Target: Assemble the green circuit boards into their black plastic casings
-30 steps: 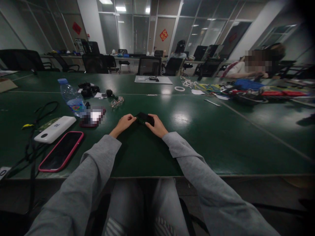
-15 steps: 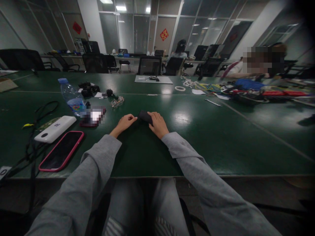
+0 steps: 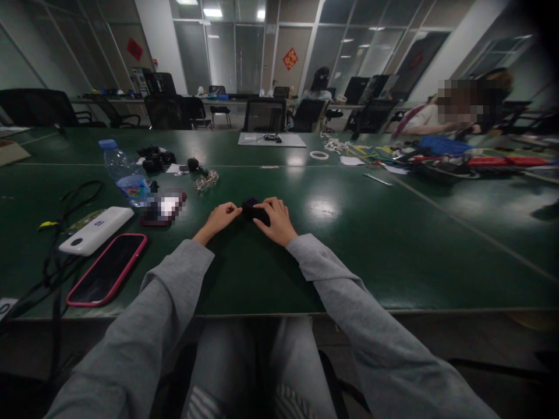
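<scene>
A small black box-like object is on the green table in front of me, between my two hands. My right hand grips it from the right, thumb on the near side and fingers over the top, hiding part of it. Its upper face looks dark and slightly shiny; its exact kind cannot be made out. At its left edge is my left hand, thumb and forefinger pinched together. Whatever those fingertips hold, if anything, is too small to see.
To the left are a water bottle, a phone in a pink case, a white power bank, another phone and black cords. Eyeglasses lie farther off. A wrench, cables and another person are at the right.
The black object has turned or tilted, so a different, shinier face shows. My right fingers have shifted on it, with the thumb now more spread. My left hand is nearly still.
</scene>
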`<state>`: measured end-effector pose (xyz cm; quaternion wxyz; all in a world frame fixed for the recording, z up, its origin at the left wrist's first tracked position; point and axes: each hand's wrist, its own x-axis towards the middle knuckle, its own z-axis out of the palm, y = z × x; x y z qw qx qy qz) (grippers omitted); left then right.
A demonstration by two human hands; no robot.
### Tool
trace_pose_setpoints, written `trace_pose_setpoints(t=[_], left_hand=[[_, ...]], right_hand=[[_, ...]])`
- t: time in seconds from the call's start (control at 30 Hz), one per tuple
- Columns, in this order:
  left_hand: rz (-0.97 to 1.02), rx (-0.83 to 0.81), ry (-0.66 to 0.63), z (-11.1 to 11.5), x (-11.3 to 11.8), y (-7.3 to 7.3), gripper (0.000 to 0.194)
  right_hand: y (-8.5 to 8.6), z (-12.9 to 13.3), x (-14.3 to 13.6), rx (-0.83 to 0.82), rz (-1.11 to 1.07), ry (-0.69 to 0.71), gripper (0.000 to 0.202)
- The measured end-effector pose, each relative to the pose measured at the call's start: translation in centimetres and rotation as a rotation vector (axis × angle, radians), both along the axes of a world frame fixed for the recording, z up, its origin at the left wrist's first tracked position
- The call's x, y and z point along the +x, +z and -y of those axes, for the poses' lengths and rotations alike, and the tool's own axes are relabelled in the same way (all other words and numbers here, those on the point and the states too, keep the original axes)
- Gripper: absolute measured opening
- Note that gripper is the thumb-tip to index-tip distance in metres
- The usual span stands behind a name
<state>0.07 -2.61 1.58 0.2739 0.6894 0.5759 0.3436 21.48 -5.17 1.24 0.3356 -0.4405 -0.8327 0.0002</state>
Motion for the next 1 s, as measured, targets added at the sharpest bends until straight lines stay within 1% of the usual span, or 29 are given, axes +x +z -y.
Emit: trace_pose_setpoints(t=[0.07,0.17,0.23,0.33,0.43,0.63,0.87,1.0], left_hand=[[-0.010,-0.003,0.001,0.0,0.0,0.0,0.027],[-0.038,0.001,0.007,0.0,0.0,0.0,0.027],[-0.059,0.005,0.009,0.0,0.0,0.0,0.028],[-0.087,0.004,0.012,0.0,0.0,-0.1,0.028],[-0.116,0.010,0.004,-0.1,-0.1,-0.2,0.031],[-0.194,0.034,-0.031,-0.4,-0.4,-0.8,0.036],[-0.304,0.054,-0.025,0.1,-0.1,-0.4,0.035],[-0.322,0.057,-0.021,0.3,0.0,-0.2,0.036]], right_hand=[[-0.2,0.0,-0.1,-0.002,-0.003,-0.009,0.038],[-0.8,-0.4,0.0,-0.008,-0.025,-0.039,0.045],[-1.3,-0.8,0.2,-0.031,-0.044,-0.014,0.048],[-1.6,-1.1,0.4,-0.081,-0.080,0.059,0.048],[-1.6,-1.2,0.5,-0.104,-0.111,0.083,0.046],[-1.5,-1.1,0.5,-0.109,-0.116,0.084,0.048],[-1.3,-1.1,0.5,-0.125,-0.122,0.082,0.046],[-1.3,-1.1,0.5,-0.121,-0.118,0.080,0.047]])
